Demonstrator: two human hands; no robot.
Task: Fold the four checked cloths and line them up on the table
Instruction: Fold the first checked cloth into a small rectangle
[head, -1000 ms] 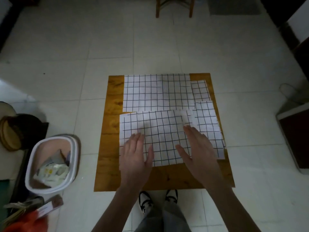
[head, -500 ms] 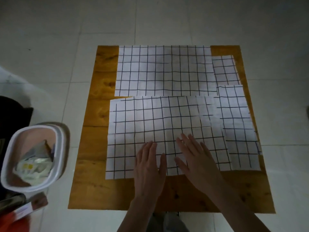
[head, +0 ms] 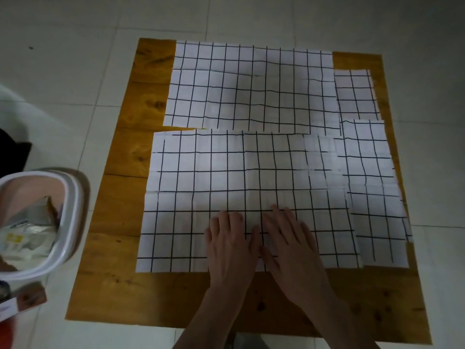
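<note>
- left hand [head: 230, 248] and right hand [head: 289, 245] are pressing flat, fingers straight, on the near cloth [head: 201, 197] (lower centre).
- sliding palms risk dragging it over the right-side cloth [head: 372, 187].

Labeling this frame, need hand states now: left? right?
Left hand: open, fingers straight, flat on the near checked cloth.
Right hand: open, flat on the same cloth, holding nothing.

Dim, even light (corners darker), slight softness, wide-angle bending at the edges
</note>
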